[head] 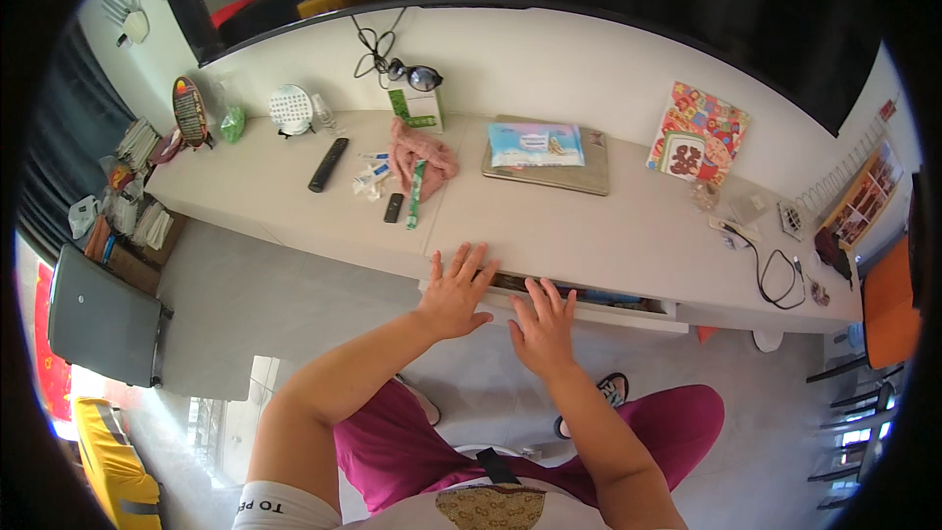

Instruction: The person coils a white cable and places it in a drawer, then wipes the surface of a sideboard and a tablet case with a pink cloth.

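My left hand (pixel 458 296) is spread over the front edge of the long cabinet top (pixel 515 235), its fingertips above the surface. Beside it, my right hand (pixel 546 330) has its fingers apart over the front of a partly pulled-out drawer (pixel 625 319). Neither hand holds anything, and I cannot tell whether either touches the furniture. Through the narrow gap, a blue item (pixel 614 297) and some darker contents show inside; most of the drawer is hidden under the top.
On the top are a laptop (pixel 544 182) with a wipes packet (pixel 536 145), a pink cloth (pixel 421 154), two remotes (pixel 328 165), a small box (pixel 416 109) with sunglasses (pixel 416 75), a picture book (pixel 698 134) and a black cable (pixel 765 287). A grey suitcase (pixel 107 324) stands left; an orange chair (pixel 892 302) right.
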A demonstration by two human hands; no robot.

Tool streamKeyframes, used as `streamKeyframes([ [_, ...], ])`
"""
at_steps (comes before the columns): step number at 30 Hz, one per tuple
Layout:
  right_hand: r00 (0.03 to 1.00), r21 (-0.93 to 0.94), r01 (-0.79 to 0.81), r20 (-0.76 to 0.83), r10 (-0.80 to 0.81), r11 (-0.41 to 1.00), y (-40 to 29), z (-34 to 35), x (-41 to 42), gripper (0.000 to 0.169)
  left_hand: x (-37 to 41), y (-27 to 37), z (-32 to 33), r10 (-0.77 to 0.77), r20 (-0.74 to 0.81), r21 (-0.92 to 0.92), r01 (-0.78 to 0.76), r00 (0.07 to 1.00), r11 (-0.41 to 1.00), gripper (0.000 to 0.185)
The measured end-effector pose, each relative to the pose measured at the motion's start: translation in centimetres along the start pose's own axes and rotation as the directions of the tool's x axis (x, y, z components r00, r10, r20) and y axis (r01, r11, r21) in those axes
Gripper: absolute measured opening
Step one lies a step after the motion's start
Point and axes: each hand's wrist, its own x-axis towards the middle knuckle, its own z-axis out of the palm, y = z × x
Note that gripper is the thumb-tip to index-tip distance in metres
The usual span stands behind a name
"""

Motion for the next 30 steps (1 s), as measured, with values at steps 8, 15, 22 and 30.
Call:
streamKeyframes([
  [8, 0.982, 0.168, 0.073, -0.185, -0.042, 0.983, -4.5, 3.9, 5.6, 0.03, 3.5, -16.0, 1.2, -0.555, -0.59, -0.428, 0.355, 0.587, 0.831, 0.041],
  [15, 0.971, 0.198, 0.002, -0.235, 0.045, 0.98, -6.2, 7.3, 11.0, 0.032, 6.1, -21.2, 0.3, -0.37, -0.795, -0.331, 0.167, 0.48, 0.929, 0.045],
  [22, 0.95, 0.245, -0.218, -0.169, 0.263, 0.945, -9.8, 10.0, 18.6, 0.044, 12.0, -21.0, -1.3, -0.492, -0.483, -0.495, 0.237, 0.724, 0.836, 0.038],
  [30, 0.933, 0.075, -0.302, -0.181, 0.311, 0.95, -9.1, 14.1, 20.6, 0.032, 8.4, -23.8, -6.4, -0.599, -0.714, -0.691, -0.229, 0.363, 0.685, 0.025],
])
